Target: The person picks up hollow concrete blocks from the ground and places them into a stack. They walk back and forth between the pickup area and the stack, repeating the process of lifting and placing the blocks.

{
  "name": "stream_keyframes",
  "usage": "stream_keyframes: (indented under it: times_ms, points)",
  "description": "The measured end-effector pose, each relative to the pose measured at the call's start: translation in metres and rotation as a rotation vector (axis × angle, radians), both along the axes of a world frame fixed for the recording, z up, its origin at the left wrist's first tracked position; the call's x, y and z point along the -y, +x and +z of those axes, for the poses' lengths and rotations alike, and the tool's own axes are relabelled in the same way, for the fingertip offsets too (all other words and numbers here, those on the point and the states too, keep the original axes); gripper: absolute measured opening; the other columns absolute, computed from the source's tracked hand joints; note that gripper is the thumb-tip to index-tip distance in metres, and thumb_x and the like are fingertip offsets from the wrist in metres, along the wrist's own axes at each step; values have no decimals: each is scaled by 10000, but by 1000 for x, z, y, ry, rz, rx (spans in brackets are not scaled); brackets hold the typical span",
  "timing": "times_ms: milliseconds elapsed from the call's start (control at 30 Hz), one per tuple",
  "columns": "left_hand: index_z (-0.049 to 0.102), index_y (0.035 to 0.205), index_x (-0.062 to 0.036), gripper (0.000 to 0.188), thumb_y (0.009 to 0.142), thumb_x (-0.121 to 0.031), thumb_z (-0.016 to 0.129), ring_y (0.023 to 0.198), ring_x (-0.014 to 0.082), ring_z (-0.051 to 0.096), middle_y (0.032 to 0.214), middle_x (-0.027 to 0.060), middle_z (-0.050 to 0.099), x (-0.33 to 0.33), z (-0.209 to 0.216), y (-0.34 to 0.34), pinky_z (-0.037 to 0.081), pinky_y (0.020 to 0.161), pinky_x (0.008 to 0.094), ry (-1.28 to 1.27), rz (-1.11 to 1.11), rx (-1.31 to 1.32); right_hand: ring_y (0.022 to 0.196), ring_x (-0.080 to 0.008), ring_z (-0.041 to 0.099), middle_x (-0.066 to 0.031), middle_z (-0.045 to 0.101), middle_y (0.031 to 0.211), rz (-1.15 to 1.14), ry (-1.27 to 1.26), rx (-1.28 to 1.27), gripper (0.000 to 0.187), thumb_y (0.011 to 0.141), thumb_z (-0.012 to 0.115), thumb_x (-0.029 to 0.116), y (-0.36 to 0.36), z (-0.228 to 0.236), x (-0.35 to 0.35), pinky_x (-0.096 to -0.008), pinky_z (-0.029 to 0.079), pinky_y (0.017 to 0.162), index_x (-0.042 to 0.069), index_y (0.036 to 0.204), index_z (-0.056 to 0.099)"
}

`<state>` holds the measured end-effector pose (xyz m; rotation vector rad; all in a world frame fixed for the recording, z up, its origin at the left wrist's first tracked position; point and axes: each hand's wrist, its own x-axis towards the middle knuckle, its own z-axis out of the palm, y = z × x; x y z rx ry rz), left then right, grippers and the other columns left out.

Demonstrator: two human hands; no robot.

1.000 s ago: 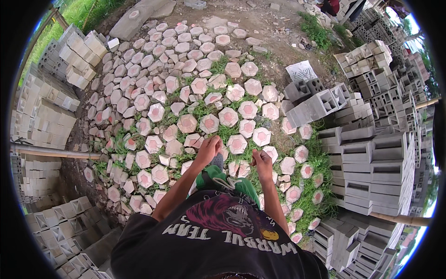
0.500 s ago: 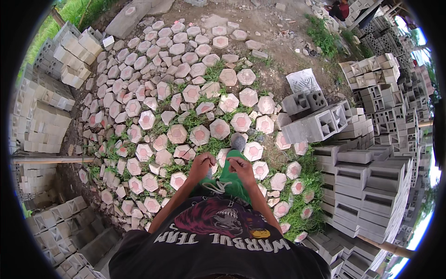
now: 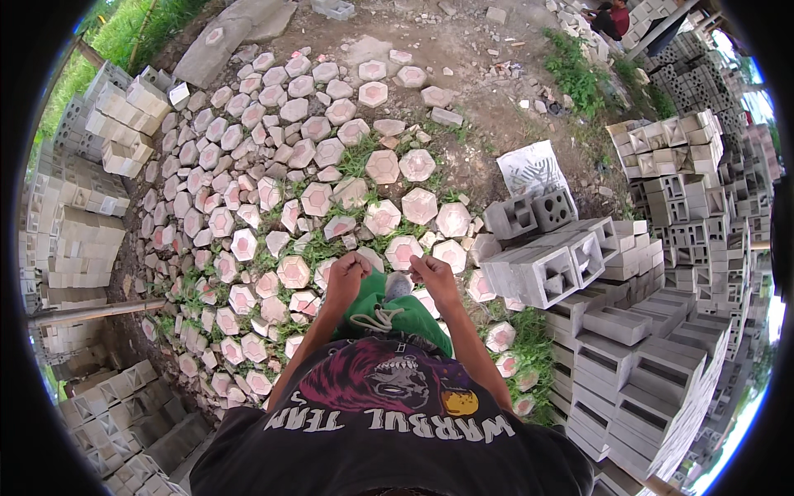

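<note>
Progress, judged from this view only: neither hand meets a block or a stone, so no lifting or setting down appears to be under way. The stones lie spread over the ground and many blocks stand in stacks; how much is done or left cannot be told.

Left hand (image 3: pixel 348 269): fingers curled inward in a loose fist, back of the hand upward. Right hand (image 3: pixel 435 274): likewise folded, knuckles forward, apart from the left. Nothing shows in either; whether something small sits inside the curl cannot be told.

Nearest: green shorts (image 3: pixel 364 307) just below and between the hands, with a grey shoe (image 3: pixel 399 285), partly hidden, between them. A six-sided paving stone (image 3: pixel 401 250) with a pink centre lies on the ground beyond the hands, just to the left of the right hand as seen. More such stones lie beyond and left of the left hand, with grass between.

Farther: loose grey blocks (image 3: pixel 525 271) right of the right hand, and a pale patterned sheet (image 3: pixel 536 171) past them. A tall block stack (image 3: pixel 628 364) stands farther right of the same hand; other block stacks (image 3: pixel 78 248) stand well left of the left hand.

Farthest: a person (image 3: pixel 616 18) in red, far beyond the right hand.
</note>
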<state>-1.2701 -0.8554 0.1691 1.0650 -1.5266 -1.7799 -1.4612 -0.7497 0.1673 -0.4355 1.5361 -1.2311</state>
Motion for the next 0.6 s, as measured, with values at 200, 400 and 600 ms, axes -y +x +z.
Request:
stream_keyframes:
  times_ms: [200,400,600]
  points:
    - [555,755,-10,169,822,48,411,652,97,492,719,43,575,66,-15,-62,408,606,234,38,-42,14,646,-85,563,-30,610,714,-49,0,92,234,879,662,234,-59,-10,59,-228,471,636,3,861,631]
    - [532,747,-6,160,827,60,410,649,105,495,717,56,571,165,-23,-154,420,614,247,-27,-176,-23,725,-86,582,-28,625,804,-98,-24,8,195,881,611,166,-126,-11,139,-238,483,678,0,984,618]
    - [545,766,2,171,831,63,400,653,96,483,723,47,574,268,17,-248,400,598,239,2,-204,-136,701,-87,570,-29,617,775,-224,-13,-41,214,913,575,177,-198,24,212,-231,469,657,-10,1004,626]
